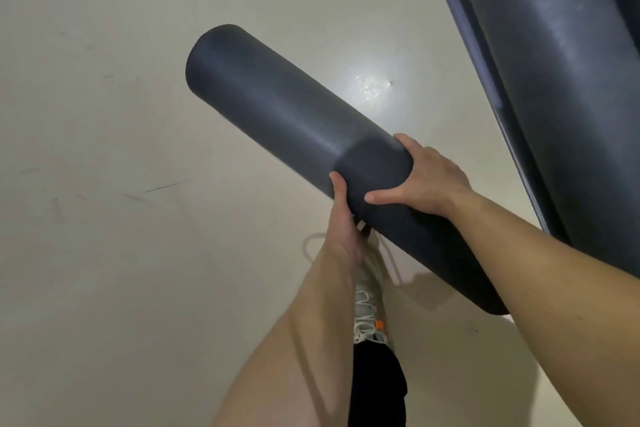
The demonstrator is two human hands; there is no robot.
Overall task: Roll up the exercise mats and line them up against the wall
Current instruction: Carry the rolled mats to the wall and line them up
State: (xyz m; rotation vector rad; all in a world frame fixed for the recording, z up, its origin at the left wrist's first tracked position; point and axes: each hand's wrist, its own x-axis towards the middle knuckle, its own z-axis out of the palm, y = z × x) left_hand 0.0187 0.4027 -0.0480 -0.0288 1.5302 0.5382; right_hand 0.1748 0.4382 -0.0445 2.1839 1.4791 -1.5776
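Okay, rolling step looks done for this one: the rolled mat (304, 135) is a tight dark cylinder, held up off the floor (104, 149) and running diagonally from upper left to lower right in the head view. My right hand (426, 177) is wrapped over the top of the roll near its middle, thumb across the front, clasped on it. My left hand (343, 218) comes up from under and grips the same stretch from the lower side, fingers mostly hidden behind the roll. So both hands are clamped on the mat, close together.

Step in hand, I'd say: carrying the finished roll to its spot. More dark mat material (561, 87) lies at the right edge of the view, seemingly another mat over a greyer one; no wall visible that I can be sure of.

Next move calls for finding the wall line, keeping the squeeze so the roll doesn't spring loose, then setting it down.

My shoe (370, 308) is below the roll. No brand, label or writing is readable anywhere.
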